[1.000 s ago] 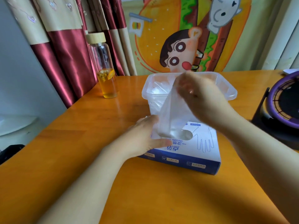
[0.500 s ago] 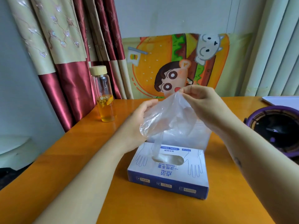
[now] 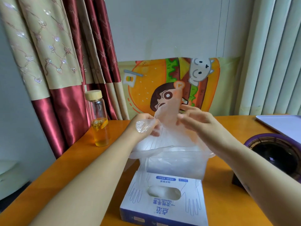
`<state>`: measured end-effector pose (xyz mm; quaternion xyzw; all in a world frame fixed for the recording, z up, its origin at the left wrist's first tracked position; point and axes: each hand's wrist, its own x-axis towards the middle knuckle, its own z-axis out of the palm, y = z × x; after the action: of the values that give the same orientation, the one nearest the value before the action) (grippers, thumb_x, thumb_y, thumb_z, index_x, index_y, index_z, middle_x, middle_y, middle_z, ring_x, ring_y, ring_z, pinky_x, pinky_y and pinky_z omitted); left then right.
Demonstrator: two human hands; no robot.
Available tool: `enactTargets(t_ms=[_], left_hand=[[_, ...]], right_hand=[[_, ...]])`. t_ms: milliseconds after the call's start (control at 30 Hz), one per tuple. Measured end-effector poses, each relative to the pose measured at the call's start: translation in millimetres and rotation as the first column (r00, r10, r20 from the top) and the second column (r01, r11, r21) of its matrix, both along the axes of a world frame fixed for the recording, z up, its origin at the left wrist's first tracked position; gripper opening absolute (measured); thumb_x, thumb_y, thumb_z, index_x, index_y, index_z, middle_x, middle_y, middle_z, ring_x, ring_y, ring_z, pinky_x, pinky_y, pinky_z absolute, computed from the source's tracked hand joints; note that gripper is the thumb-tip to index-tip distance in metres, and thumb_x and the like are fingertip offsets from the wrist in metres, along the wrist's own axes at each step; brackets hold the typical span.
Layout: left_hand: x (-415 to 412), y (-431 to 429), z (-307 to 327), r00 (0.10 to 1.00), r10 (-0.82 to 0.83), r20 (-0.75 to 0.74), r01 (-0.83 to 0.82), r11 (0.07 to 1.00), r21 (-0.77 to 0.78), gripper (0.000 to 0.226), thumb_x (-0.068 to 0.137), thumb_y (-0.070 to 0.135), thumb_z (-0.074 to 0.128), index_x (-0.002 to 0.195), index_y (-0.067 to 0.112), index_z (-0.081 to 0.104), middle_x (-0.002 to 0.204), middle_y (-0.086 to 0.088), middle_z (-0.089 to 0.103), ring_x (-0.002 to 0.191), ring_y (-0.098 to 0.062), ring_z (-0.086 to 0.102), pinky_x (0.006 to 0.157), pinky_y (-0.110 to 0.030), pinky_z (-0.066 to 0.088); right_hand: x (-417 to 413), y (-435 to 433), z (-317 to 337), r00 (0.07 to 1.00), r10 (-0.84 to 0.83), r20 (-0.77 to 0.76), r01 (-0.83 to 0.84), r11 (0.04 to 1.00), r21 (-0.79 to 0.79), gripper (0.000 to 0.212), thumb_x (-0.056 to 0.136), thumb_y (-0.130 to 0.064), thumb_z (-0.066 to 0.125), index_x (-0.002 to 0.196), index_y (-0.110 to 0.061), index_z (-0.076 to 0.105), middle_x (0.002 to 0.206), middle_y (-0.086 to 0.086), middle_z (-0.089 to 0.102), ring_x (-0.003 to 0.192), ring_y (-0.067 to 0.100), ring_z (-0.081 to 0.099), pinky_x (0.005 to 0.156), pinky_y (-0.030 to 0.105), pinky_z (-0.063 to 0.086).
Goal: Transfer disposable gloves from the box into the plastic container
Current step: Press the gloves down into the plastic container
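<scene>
- Pulled wider since half a second ago: clear glove (image 3: 167,118), then hanging bunched below the right hand (image 3: 200,123), now stretched as a sheet between both hands.
- Also changed: a crumpled end of the film now gathered into the left hand (image 3: 140,119), earlier merely spread behind it.
- Left hand: fingers curled round that crumpled end, a puff of plastic bulging out over the back of the hand.
- Right hand: thumb and forefinger pinching the opposite edge, other fingers loosely fanned above.
- One glove finger poking up above both hands, in front of the burger cartoon poster (image 3: 162,75).
- Held in the air above the plastic container (image 3: 179,168), lower edge drooping over its near left rim; impossible to tell whether a trailing strip reaches the box.
- Plastic container standing on the orange table (image 3: 81,160), just behind the glove box (image 3: 162,206); more clear film faintly visible inside.
- Glove box nearest the camera, lying flat, oval slot facing up with further film showing in it.
- Off to the left, near the red and beige curtain (image 3: 57,62): glass bottle (image 3: 99,121) with a wooden cap, upright, part full of amber liquid.
- At the right edge: round black object with a purple rim (image 3: 276,154), beyond it a flat white sheet-like thing (image 3: 283,124), pale vertical blinds (image 3: 273,54) behind.
</scene>
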<state>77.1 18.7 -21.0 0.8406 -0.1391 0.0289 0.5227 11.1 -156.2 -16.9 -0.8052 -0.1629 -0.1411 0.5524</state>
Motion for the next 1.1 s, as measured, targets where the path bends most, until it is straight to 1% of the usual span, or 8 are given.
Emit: enactTargets(t_ms=[133,267,367,533,633,733,867,1100], left_hand=[[21.6,-8.9,6.1,0.993,-0.039,-0.113,0.051,0.993,0.103,0.017,0.096,0.023,0.054,0.083,0.016,0.062,0.082,0.0,0.069,0.057,-0.007,0.068,0.061,-0.017,0.05],[39.8,-11.0,6.9,0.937,-0.115,-0.33,0.152,0.984,0.089,0.02,0.093,0.036,0.059,0.091,0.019,0.068,0.09,0.004,0.07,0.079,-0.01,0.068,0.096,-0.035,0.047],[59.5,1.2,-1.1,0.935,0.017,-0.353,0.018,0.995,0.095,0.031,0.087,0.038,0.068,0.108,0.016,0.07,0.108,-0.003,0.067,0.103,-0.023,0.062,0.098,-0.039,0.046],[77.4,25.3,-0.4,0.901,0.377,0.213,-0.402,0.912,0.083,0.028,0.096,0.015,0.053,0.123,0.013,0.059,0.12,-0.004,0.063,0.102,-0.019,0.06,0.088,-0.032,0.049],[54.6,6.5,13.8,0.842,0.051,0.537,-0.205,0.951,0.231,0.021,0.095,0.017,0.056,0.113,0.023,0.065,0.11,0.01,0.063,0.087,-0.006,0.059,0.074,-0.014,0.045],[37.6,-20.8,9.6,0.902,-0.395,0.177,0.162,0.688,0.707,0.028,0.092,0.032,0.06,0.12,0.03,0.063,0.12,0.013,0.062,0.096,-0.001,0.057,0.09,-0.024,0.047],[41.6,-37.6,-9.1,0.907,-0.276,-0.319,0.371,0.161,0.915,0.04,0.094,0.037,0.056,0.133,0.029,0.056,0.14,0.006,0.05,0.125,-0.018,0.047,0.103,-0.031,0.039],[53.4,-43.3,-44.1,0.911,-0.152,-0.384,0.385,-0.021,0.922,0.04,0.1,0.027,0.044,0.139,0.017,0.047,0.142,-0.006,0.045,0.125,-0.027,0.045,0.101,-0.035,0.038]], right_hand=[[10.7,0.8,8.3,1.0,0.024,-0.006,-0.024,0.929,-0.37,0.014,0.083,-0.04,0.066,0.095,-0.038,0.073,0.118,-0.023,0.051,0.119,-0.005,0.042,0.094,0.018,0.036],[48.3,-15.9,-3.2,0.972,-0.211,0.102,0.233,0.814,-0.532,0.045,0.081,-0.017,0.071,0.125,-0.022,0.062,0.124,-0.004,0.063,0.111,0.016,0.058,0.091,0.025,0.045],[65.7,-27.5,-17.5,0.962,-0.271,-0.041,0.173,0.716,-0.676,0.065,0.078,-0.016,0.073,0.138,-0.017,0.049,0.132,0.005,0.057,0.11,0.021,0.057,0.088,0.026,0.046],[78.0,-29.2,-31.6,0.938,-0.331,-0.1,0.063,0.449,-0.892,0.074,0.081,-0.032,0.073,0.142,-0.006,0.039,0.143,0.008,0.046,0.13,0.024,0.043,0.106,0.029,0.035],[81.2,-24.9,-34.8,0.934,-0.35,-0.07,0.035,0.284,-0.958,0.067,0.077,-0.043,0.073,0.13,-0.008,0.052,0.127,0.004,0.056,0.118,0.025,0.05,0.104,0.039,0.034],[81.2,-22.2,-36.4,0.934,-0.351,-0.058,-0.022,0.104,-0.994,0.059,0.077,-0.054,0.069,0.117,-0.013,0.059,0.1,-0.002,0.055,0.101,0.021,0.049,0.104,0.048,0.024],[86.7,-19.3,-35.1,0.907,-0.397,-0.142,-0.158,-0.008,-0.987,0.05,0.082,-0.054,0.064,0.112,-0.014,0.059,0.099,0.001,0.053,0.116,0.026,0.045,0.11,0.059,0.008],[108.0,-19.0,-56.8,0.89,-0.436,-0.132,-0.286,-0.307,-0.908,0.053,0.097,-0.042,0.043,0.144,-0.021,0.035,0.157,0.006,0.018,0.146,0.033,-0.006,0.108,0.064,-0.01]])
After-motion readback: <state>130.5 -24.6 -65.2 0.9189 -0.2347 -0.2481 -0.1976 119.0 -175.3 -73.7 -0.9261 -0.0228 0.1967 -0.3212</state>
